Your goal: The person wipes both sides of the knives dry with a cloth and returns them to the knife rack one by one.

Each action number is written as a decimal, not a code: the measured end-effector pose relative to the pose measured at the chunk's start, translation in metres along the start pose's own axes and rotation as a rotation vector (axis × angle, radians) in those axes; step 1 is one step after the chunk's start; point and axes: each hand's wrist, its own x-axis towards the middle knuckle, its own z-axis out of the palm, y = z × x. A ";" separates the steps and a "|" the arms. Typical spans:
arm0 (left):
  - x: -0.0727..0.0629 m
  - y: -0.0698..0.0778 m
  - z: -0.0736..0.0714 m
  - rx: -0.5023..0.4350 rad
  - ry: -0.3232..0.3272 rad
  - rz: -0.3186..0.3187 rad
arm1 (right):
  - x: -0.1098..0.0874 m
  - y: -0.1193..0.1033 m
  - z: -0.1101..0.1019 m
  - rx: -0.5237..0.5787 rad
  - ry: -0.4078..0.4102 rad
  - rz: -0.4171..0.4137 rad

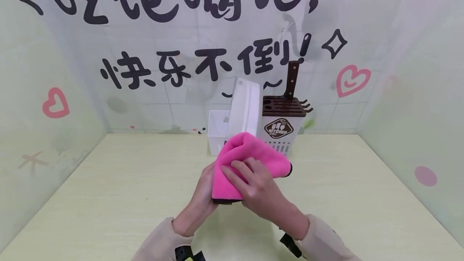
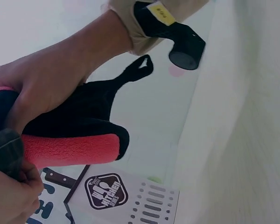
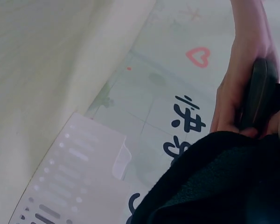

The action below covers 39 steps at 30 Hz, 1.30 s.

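Observation:
A cleaver [image 1: 246, 104] stands blade up in front of me, its lower blade hidden behind a pink cloth [image 1: 232, 188] with black edging. Its dark handle [image 3: 259, 95] is gripped by my left hand [image 1: 204, 188], which the cloth partly covers in the head view. My right hand [image 1: 262, 188] holds the cloth with bent fingers, right against the cleaver. In the left wrist view the cloth's black underside and hanging loop [image 2: 142, 67] show below the right hand [image 2: 51, 79], with the left hand [image 2: 11, 198] at the lower left corner.
Behind the hands stands a white knife holder [image 1: 295, 126] with a brown slotted top and a brown-handled knife [image 1: 292, 79] in it. Left of it is a small white bin [image 1: 217, 126]. Both stand on the pale table [image 1: 145, 180] near the printed back wall [image 1: 195, 104].

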 end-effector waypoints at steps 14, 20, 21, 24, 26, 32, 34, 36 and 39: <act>0.002 0.010 -0.003 -0.007 -0.002 0.018 | -0.002 -0.013 0.000 0.038 0.111 -0.179; 0.000 0.013 -0.002 -0.015 -0.027 0.014 | -0.001 -0.011 -0.001 0.055 0.119 -0.170; -0.001 0.013 -0.002 -0.017 -0.028 0.012 | -0.001 -0.010 -0.002 0.056 0.112 -0.156; -0.002 0.014 -0.001 -0.031 -0.025 0.000 | 0.001 -0.007 -0.004 0.065 0.063 -0.101; -0.001 0.014 -0.002 -0.044 -0.030 -0.005 | 0.002 -0.005 -0.005 0.081 0.024 -0.051; 0.003 0.009 -0.003 -0.022 -0.035 0.047 | 0.006 0.006 -0.005 0.129 -0.027 0.072; 0.004 0.007 -0.004 0.006 -0.030 0.059 | 0.008 0.008 -0.006 0.133 -0.033 0.099; 0.005 0.006 -0.005 0.037 -0.021 0.062 | 0.009 0.010 -0.006 0.121 -0.041 0.108; 0.006 0.005 -0.006 0.083 -0.012 0.061 | 0.012 0.013 -0.006 0.092 -0.056 0.119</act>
